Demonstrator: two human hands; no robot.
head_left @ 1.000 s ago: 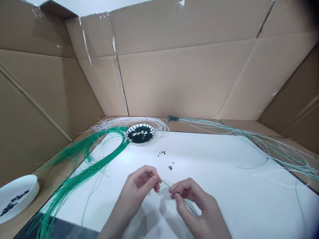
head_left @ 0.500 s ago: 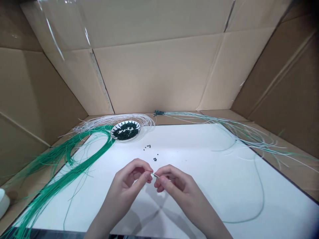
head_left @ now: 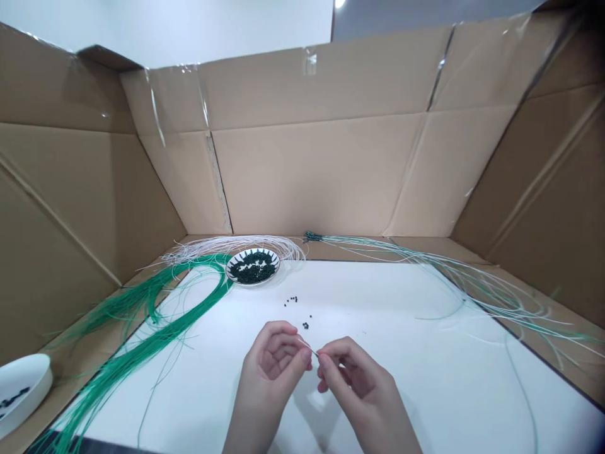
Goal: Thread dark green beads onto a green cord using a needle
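A short stretch of thin whitish cord (head_left: 308, 346) spans the small gap between my hands above the white board. My left hand (head_left: 274, 369) is curled, with thumb and forefinger closed at one end of this stretch. My right hand (head_left: 362, 388) pinches the cord between thumb tip and forefinger. Whether a bead is on the cord between the fingertips is too small to make out. Just beyond my fingers lie several tiny dark beads (head_left: 305, 325) on the board, with a second scatter of beads (head_left: 293, 299) farther back.
A patterned bowl (head_left: 230, 275) of dark beads stands at the back left. Green cords (head_left: 189, 313) spread along the left, white cords (head_left: 236, 241) behind. A tied cord bundle (head_left: 397, 249) stretches right. A white dish (head_left: 40, 384) sits at far left. Cardboard walls (head_left: 307, 170) surround the board.
The view has tilted upward and shifted left, bringing the white dish further into view. My hands have turned slightly and drawn closer together around the cord.
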